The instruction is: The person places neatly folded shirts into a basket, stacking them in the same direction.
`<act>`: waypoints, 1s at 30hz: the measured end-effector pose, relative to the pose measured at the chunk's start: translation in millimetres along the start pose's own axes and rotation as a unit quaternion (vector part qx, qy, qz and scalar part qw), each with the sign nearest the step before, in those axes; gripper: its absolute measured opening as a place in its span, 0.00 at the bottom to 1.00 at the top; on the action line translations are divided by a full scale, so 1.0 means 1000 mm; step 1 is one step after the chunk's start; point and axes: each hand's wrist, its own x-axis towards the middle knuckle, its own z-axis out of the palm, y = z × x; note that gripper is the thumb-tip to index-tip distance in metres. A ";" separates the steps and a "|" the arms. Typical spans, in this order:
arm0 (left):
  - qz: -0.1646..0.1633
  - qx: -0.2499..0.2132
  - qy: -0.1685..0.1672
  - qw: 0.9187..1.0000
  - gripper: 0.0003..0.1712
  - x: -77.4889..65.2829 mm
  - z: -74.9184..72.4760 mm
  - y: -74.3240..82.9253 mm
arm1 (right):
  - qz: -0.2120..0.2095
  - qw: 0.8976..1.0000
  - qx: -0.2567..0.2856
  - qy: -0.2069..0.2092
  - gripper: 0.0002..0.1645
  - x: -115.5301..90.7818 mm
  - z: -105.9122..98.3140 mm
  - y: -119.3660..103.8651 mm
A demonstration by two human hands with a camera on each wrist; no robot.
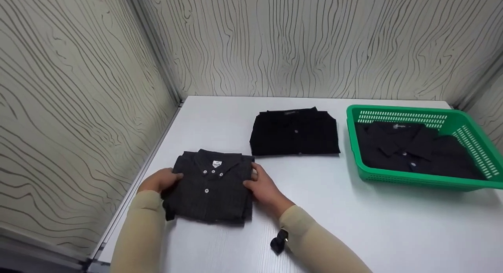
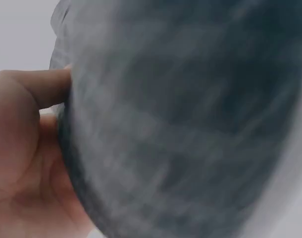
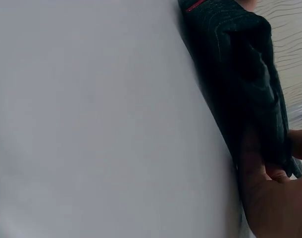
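A folded dark grey shirt with a button-down collar and white buttons lies face up between both hands at the table's left side. My left hand grips its left edge, thumb on top and fingers underneath; in the left wrist view the grey cloth fills most of the picture beside the thumb. With thumb above and fingers below, my right hand pinches the opposite edge. The right wrist view shows the layered folds of the shirt from the side, fingers tucked under them.
Behind the grey shirt, a folded black shirt lies on the white table. A green plastic basket stands at the right with a dark folded shirt inside. Wood-patterned walls rise at the back and left.
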 end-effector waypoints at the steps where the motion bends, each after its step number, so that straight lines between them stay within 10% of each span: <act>1: 0.003 -0.021 -0.008 1.000 0.36 -0.001 0.001 -0.001 | -0.007 1.000 -0.004 -0.001 0.42 -0.001 -0.003 0.000; 13: 0.082 -0.012 -0.009 0.997 0.32 -0.018 0.010 -0.009 | -0.015 1.000 -0.027 0.005 0.39 -0.012 -0.032 -0.005; 30: 0.151 -0.007 -0.021 0.988 0.12 -0.036 0.028 0.020 | -0.020 0.999 -0.030 0.027 0.33 -0.036 -0.072 -0.015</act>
